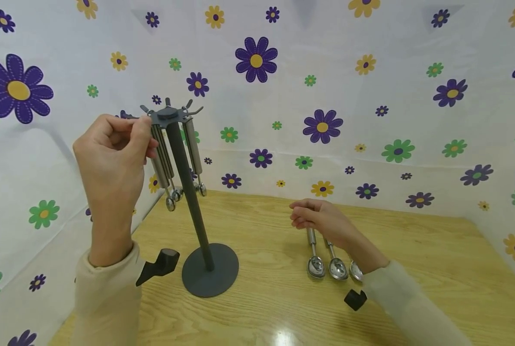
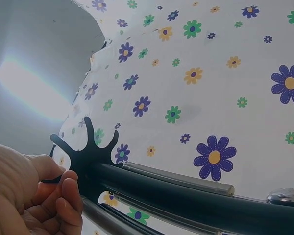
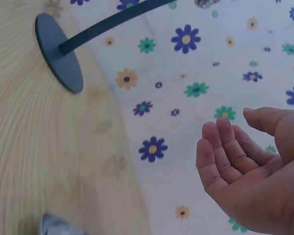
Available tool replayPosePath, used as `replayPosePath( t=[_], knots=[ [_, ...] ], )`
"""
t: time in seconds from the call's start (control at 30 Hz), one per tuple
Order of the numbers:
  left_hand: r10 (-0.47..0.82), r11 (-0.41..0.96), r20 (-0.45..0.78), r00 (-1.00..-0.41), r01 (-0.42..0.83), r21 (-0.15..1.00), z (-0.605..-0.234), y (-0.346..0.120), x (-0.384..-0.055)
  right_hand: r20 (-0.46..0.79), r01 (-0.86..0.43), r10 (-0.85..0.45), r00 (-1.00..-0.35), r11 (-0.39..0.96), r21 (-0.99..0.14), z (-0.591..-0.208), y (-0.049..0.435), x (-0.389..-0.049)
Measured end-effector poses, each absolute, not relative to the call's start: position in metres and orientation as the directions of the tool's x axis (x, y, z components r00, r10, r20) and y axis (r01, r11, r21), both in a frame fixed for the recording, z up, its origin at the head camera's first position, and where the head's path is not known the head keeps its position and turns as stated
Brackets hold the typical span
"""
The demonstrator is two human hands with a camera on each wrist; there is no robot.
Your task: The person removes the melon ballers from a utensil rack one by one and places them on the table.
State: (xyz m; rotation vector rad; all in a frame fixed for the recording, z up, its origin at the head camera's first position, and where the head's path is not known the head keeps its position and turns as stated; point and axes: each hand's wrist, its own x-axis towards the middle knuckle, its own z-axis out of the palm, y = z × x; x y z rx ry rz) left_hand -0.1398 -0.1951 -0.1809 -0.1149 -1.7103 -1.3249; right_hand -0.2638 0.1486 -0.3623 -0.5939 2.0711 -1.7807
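Note:
My left hand (image 1: 112,154) is at the top of a dark grey utensil stand (image 1: 190,202), its thumb and fingertips pinching a hook at the left of the rack (image 2: 90,169). Below those fingers hang steel-handled utensils (image 1: 164,154) with small shiny bowls. Another steel handle (image 1: 192,144) hangs on the right side of the post. My right hand (image 1: 326,221) hovers over the table at the right, fingers loosely bent. In the right wrist view its palm (image 3: 255,191) holds nothing. Beneath it lie three metal scoops (image 1: 315,266), their handles partly hidden by the hand.
The round base (image 1: 210,278) of the stand rests on the wood-grain table (image 1: 257,307). A white flower-print cloth (image 1: 283,110) rises behind the table and along its sides. Each cuff has a black mount (image 1: 160,264) sticking out. A lit lamp (image 2: 32,90) shows overhead.

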Motion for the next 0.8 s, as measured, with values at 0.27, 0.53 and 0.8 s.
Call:
replayPosePath(
  t=[0.27,0.53,0.8],
  knots=[
    [-0.440,0.425,0.704,-0.558,0.561,0.710,-0.182,-0.194,-0.139,0.062,-0.142,-0.569,-0.820,0.096,-0.985,-0.335,0.112,-0.255],
    [-0.442,0.432,0.710,-0.548,0.563,0.704,-0.181,-0.195,-0.140,0.132,-0.228,-0.622,-0.772,0.078,-0.971,-0.302,0.076,-0.251],
    [-0.440,0.437,0.710,-0.551,0.559,0.705,-0.181,-0.194,-0.139,0.235,-0.303,-0.645,-0.727,-0.005,-0.953,-0.264,0.049,-0.250]
  ],
)
